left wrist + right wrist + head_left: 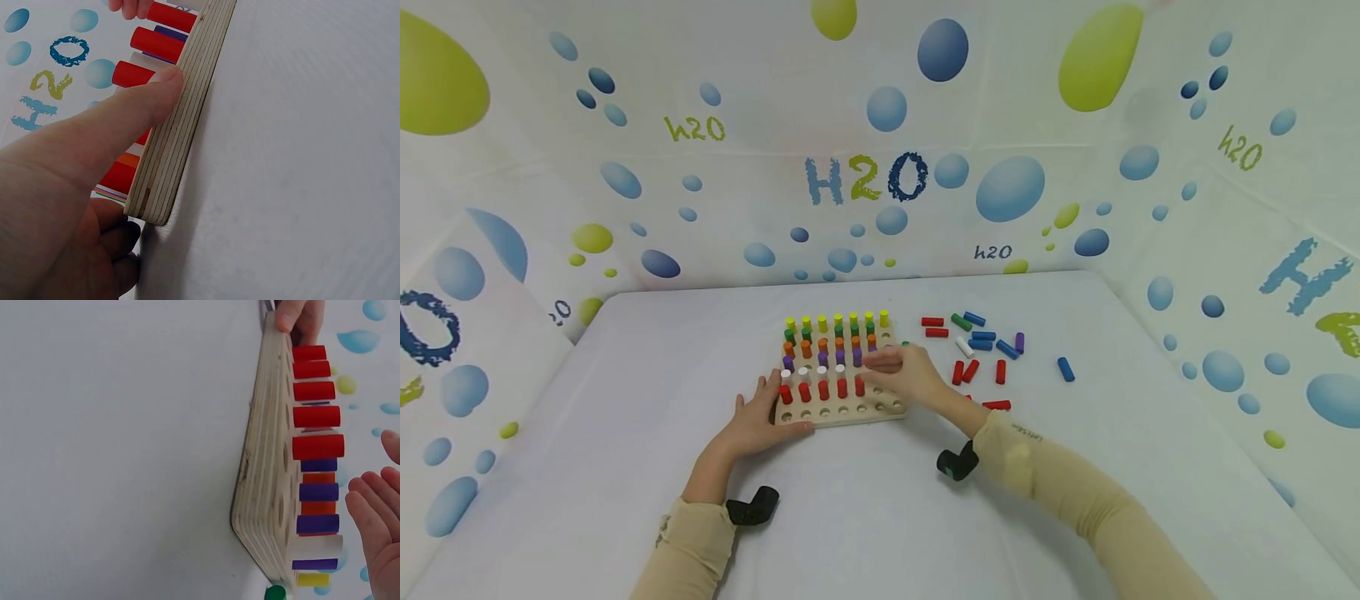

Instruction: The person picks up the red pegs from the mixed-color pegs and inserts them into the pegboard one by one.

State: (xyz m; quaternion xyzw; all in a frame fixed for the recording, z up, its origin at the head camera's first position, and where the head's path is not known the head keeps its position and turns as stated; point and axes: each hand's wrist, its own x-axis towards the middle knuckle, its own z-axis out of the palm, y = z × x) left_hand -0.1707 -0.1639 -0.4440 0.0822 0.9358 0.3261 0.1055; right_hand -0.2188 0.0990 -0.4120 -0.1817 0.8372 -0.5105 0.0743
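A wooden pegboard [844, 420] holds rows of upright yellow, green, orange, purple, white and red pegs [823, 390]. My left hand [754, 427] grips its near left corner, the thumb against the front edge and the fingers along the left side. Over the right part of the board hovers my right hand [912, 377], its fingers straight and its thumb apart. Nothing shows between them in the right wrist view, where a white peg [317, 547] stands close to the fingertips. In the head view this hand hides some holes and pegs.
Loose pegs lie right of the board: several red ones [1001, 372], several blue ones [1066, 369], a white one [964, 347], a purple one [1019, 342] and green ones [961, 322]. All rest on a white-covered table [865, 508] before a patterned backdrop.
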